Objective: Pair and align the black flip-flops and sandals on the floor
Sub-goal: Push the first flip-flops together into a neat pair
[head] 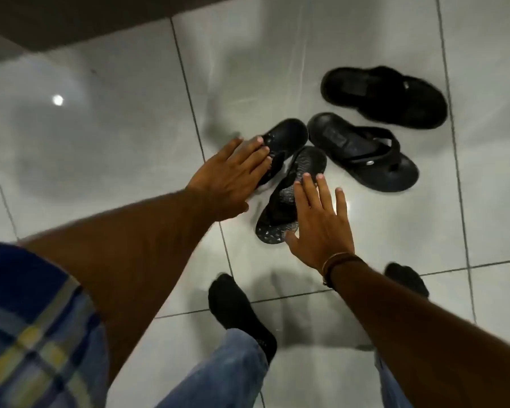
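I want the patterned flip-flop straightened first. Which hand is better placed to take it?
Probably the right hand: its spread fingers already overlap the patterned flip-flop. The left hand is over the other small flip-flop.

Four black sandals on floor: two patterned flip-flops (289,184), two plain thong sandals (362,151). Two hands (230,178). Two socked feet (236,310).

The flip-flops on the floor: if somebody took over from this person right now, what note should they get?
Left hand: open, fingers spread over the left patterned flip-flop, gripping nothing.
Right hand: open, over the second patterned flip-flop, gripping nothing.
The two patterned ones cross each other at an angle. The two larger sandals, near and far, lie roughly parallel but staggered on the tiled floor.
Done: nothing paired neatly.
Left: uncross the small pair, align both pairs.
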